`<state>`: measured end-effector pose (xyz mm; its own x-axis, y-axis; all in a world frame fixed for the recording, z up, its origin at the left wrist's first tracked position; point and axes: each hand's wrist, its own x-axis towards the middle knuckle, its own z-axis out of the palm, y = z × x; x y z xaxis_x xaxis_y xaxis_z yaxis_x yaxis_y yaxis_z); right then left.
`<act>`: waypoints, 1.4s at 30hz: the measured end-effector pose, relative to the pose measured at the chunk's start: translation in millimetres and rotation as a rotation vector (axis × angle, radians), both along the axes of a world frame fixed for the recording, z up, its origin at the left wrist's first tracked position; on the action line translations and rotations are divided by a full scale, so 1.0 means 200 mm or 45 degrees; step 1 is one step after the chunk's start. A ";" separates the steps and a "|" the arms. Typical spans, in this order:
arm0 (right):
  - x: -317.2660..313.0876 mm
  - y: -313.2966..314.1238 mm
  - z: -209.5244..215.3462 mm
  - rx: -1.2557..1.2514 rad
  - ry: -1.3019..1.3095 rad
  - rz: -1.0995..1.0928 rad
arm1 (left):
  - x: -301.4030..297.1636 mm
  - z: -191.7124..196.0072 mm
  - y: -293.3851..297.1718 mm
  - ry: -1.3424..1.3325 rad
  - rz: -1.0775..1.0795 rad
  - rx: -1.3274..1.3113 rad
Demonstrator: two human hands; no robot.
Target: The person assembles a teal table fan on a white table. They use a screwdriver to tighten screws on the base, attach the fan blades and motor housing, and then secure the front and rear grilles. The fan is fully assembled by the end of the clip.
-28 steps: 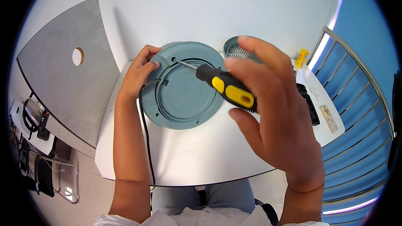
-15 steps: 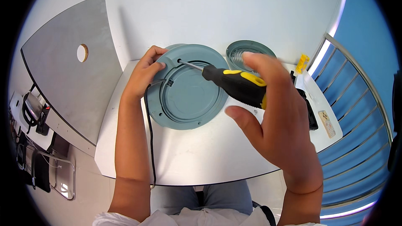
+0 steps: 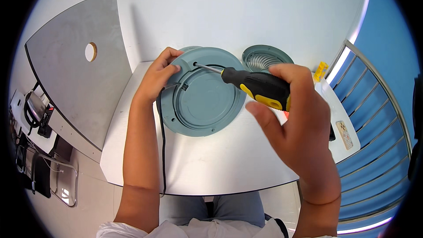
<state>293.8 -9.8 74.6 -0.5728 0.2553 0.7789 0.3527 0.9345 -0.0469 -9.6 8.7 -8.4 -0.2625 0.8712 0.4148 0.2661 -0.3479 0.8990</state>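
A round grey-green appliance base [image 3: 200, 101] is tilted up on the white table, its underside with ring grooves and screw holes facing me. My left hand [image 3: 159, 72] grips its upper left rim, thumb in front and fingers behind. A black cord [image 3: 163, 154] runs from the base down over the table's front edge. My right hand [image 3: 299, 119] is around the butt of a black and yellow screwdriver [image 3: 260, 88], its thumb spread below the handle. The screwdriver's tip sits at the hole near the top left of the base. Some right fingers are hidden.
Behind to the right lies a round grey-green grille cover [image 3: 268, 57]. A yellow object [image 3: 320, 71] and a pale remote control [image 3: 344, 135] are at the table's right side. A metal railing [image 3: 383, 92] stands beyond, and a grey panel [image 3: 79, 75] on the left.
The screwdriver's handle has turned, so its yellow patches now face lower. My right hand has shifted around it. The view has moved slightly; my left hand keeps its grip.
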 end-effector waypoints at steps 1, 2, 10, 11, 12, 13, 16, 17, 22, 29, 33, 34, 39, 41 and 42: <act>0.00 0.01 0.01 0.046 -0.002 0.073 | 0.00 0.00 0.00 0.003 -0.002 0.000; 0.00 0.01 0.02 0.092 -0.005 0.146 | -0.01 0.00 0.00 0.006 -0.003 0.000; 0.00 -0.01 -0.01 0.163 -0.117 -0.007 | 0.00 0.00 0.01 0.006 -0.013 0.010; 0.00 -0.01 0.00 0.105 -0.114 -0.032 | 0.00 0.00 0.01 0.006 -0.017 0.011; 0.00 -0.02 0.01 0.047 -0.110 -0.054 | 0.00 0.00 0.01 -0.001 -0.015 0.009; 0.00 -0.03 0.01 -0.015 -0.106 -0.081 | 0.00 0.00 0.01 -0.008 -0.014 0.007; 0.01 -0.03 0.03 -0.010 -0.106 0.070 | 0.00 0.00 -0.01 -0.018 -0.008 0.007; 0.01 -0.02 0.04 0.002 -0.108 0.129 | 0.00 0.00 -0.01 -0.020 -0.005 0.008; 0.02 0.00 -0.01 0.197 -0.098 0.044 | 0.02 0.01 0.01 0.006 0.000 -0.005; -0.01 0.00 0.02 -0.001 -0.030 0.056 | -0.02 -0.01 0.00 0.017 0.018 -0.005; 0.01 0.04 0.04 0.218 -0.127 0.214 | 0.00 -0.01 0.01 -0.005 0.004 0.001; 0.01 0.04 0.04 0.227 -0.149 0.198 | 0.00 0.00 0.01 -0.018 0.005 -0.006; -0.01 -0.01 -0.05 0.098 -0.054 0.054 | 0.00 -0.01 0.02 -0.016 -0.002 -0.007; -0.01 -0.02 -0.04 0.011 -0.032 -0.021 | 0.00 0.00 0.03 -0.022 -0.018 0.015; 0.00 -0.03 -0.02 -0.040 -0.049 -0.049 | 0.00 -0.01 0.02 -0.018 -0.008 0.007</act>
